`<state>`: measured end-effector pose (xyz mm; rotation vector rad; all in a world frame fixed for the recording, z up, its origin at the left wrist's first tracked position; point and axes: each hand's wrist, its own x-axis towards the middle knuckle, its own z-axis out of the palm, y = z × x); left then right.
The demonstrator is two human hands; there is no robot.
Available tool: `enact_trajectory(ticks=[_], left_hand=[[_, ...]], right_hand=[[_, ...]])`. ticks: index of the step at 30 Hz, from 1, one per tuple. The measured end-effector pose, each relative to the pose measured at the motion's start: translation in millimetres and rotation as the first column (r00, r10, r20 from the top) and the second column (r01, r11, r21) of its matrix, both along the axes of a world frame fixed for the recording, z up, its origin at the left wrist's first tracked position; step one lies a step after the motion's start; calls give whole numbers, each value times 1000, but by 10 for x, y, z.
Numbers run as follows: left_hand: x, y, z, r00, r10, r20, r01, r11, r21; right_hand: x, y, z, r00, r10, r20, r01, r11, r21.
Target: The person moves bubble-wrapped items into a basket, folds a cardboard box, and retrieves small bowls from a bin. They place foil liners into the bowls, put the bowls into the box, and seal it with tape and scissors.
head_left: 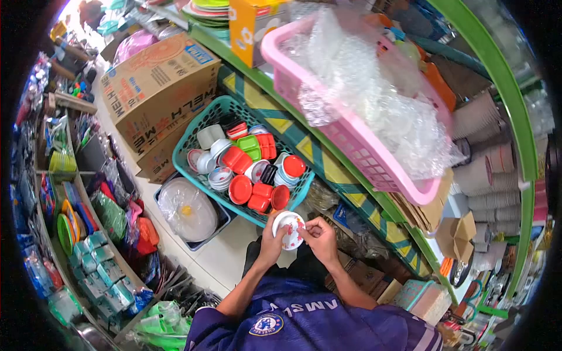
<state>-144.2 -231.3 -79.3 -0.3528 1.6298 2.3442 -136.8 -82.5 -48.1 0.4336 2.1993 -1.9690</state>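
A small round white dish (287, 220) with red flower-like marks is held up in front of my body. My left hand (271, 243) grips its left side, the thumb lying over the inside. At the right rim, my right hand (322, 238) has its fingers closed on the edge. Just beyond the hands stands a teal plastic basket (196, 136) heaped with small dishes. Among them are red bowls (240, 189), a green divided dish (250, 147) and stacked white bowls (220, 178). The dish covers some of my fingertips.
Left of the basket, a clear-wrapped container (186, 209) sits in a dark blue crate. Behind it stand large cardboard boxes (158, 88). A pink basket (374, 158) full of bubble wrap (363, 76) rests on the green-edged shelf at right. Packed shelves (88, 234) line the left.
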Motion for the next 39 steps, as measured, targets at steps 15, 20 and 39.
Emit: enact_trajectory(ticks=[15, 20, 39], left_hand=[[118, 840, 799, 912, -400, -91, 403, 832, 382], [278, 1134, 931, 911, -388, -137, 412, 871, 268], [778, 2083, 1457, 932, -255, -257, 334, 881, 336]], right_hand=[[692, 671, 477, 950, -271, -158, 270, 962, -23], [905, 769, 771, 894, -389, -224, 418, 904, 96], [1498, 1323, 1059, 631, -735, -250, 670, 678, -302]])
